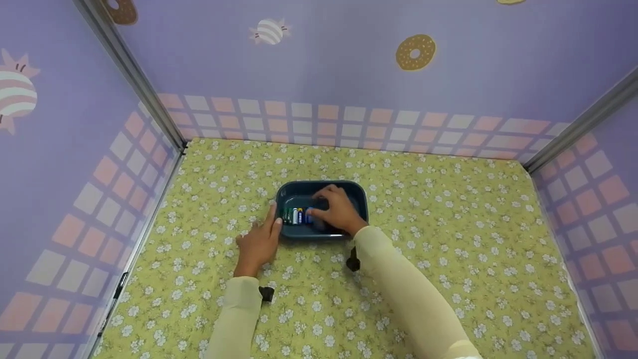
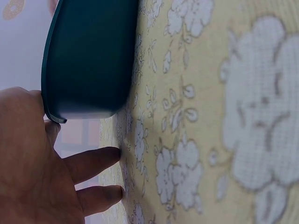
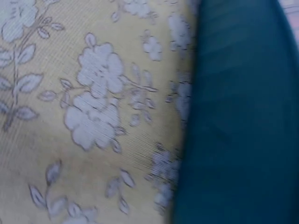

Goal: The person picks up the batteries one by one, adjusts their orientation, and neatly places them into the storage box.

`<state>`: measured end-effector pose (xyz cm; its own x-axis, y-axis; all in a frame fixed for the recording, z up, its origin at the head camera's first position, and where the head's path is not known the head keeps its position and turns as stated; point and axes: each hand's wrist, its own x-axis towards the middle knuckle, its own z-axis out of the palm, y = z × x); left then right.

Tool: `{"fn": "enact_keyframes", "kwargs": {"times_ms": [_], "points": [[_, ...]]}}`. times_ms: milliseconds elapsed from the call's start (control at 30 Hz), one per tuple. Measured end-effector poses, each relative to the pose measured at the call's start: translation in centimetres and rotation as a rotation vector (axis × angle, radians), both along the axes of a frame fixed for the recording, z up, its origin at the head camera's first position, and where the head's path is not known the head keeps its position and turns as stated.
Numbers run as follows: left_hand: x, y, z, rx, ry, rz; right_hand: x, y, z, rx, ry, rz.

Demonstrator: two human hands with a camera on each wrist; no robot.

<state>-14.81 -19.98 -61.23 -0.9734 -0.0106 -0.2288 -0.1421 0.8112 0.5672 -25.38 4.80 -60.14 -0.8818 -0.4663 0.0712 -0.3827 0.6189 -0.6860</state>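
Observation:
A dark teal plastic tray (image 1: 321, 236) with raised walls stands on the flowered cloth. Small cylindrical batteries (image 1: 295, 216) lie side by side in its left half, some green, others white and blue. My left hand (image 1: 259, 242) holds the tray's left rim, thumb over the edge. Below that rim, two straight fingers (image 2: 96, 163) reach down to the cloth. Inside the tray is my right hand (image 1: 340, 209), its thumb at a blue battery (image 1: 309, 217) and its index finger bent and apart from the thumb. The palm hides the tray's right part.
Yellow cloth with white flowers (image 1: 448, 259) covers the surface around the tray. Purple panels with pink and white squares (image 1: 329, 119) rise behind and at both sides. Metal posts (image 1: 144, 89) join the panels at the corners.

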Motion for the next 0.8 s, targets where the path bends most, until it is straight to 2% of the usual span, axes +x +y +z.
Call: {"fn": "enact_keyframes", "kwargs": {"times_ms": [200,433,633,800], "points": [[0.0,0.1,0.1,0.004,0.006,-0.003,0.6,2.2,2.0,-0.083,0.056,-0.052],[0.0,0.1,0.1,-0.003,-0.012,0.005,1.6,5.8,3.6,-0.158,0.161,-0.119],[0.1,0.0,0.0,-0.003,-0.003,0.006,3.3,9.1,4.9,-0.152,0.245,-0.167],[0.0,0.0,0.1,-0.008,-0.014,-0.005,5.2,11.8,5.1,-0.108,0.293,-0.194]]}}
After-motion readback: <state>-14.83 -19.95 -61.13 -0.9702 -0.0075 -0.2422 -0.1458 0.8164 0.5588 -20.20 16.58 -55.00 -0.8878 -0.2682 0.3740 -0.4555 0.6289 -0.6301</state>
